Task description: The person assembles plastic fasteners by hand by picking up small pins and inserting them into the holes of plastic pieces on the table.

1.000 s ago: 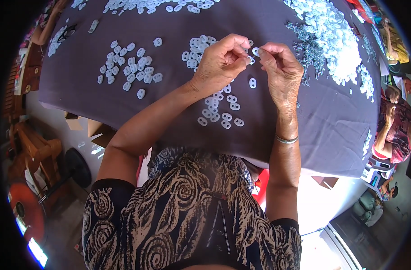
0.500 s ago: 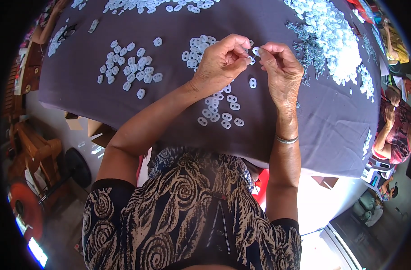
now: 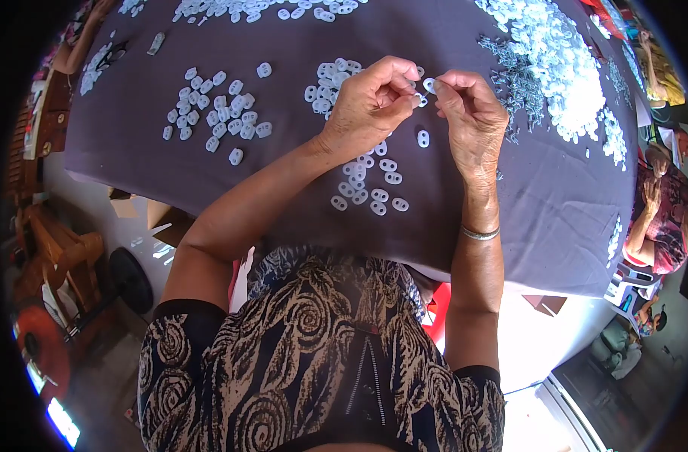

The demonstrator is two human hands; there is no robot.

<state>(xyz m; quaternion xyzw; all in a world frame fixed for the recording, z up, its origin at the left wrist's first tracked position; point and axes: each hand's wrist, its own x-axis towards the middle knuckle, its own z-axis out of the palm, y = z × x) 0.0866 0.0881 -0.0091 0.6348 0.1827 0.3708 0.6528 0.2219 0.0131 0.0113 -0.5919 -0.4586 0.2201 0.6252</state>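
My right hand (image 3: pixel 472 113) pinches a small white oval plastic piece with holes (image 3: pixel 430 85) between thumb and fingertips. Close beside it, my left hand (image 3: pixel 374 98) is closed in a pinch on a small pale piece, mostly hidden by the fingers. The fingertips of both hands almost meet above the dark tablecloth (image 3: pixel 298 211). Under and beside my left hand lies a cluster of white two-hole ovals (image 3: pixel 330 77). More flat two-hole ovals (image 3: pixel 378 195) are scattered nearer me, and a single oval (image 3: pixel 423 138) rests between my wrists.
At the left is a group of thicker white pieces (image 3: pixel 223 114). A large heap of white pieces (image 3: pixel 558 75) fills the right, beside a pile of small dark metal parts (image 3: pixel 521 87). More white pieces (image 3: pixel 246 7) line the far side. Another person (image 3: pixel 664 211) sits at the right.
Both hands stay in nearly the same place, with only a slight shift at the fingertips. The person at the right has moved a hand a little.
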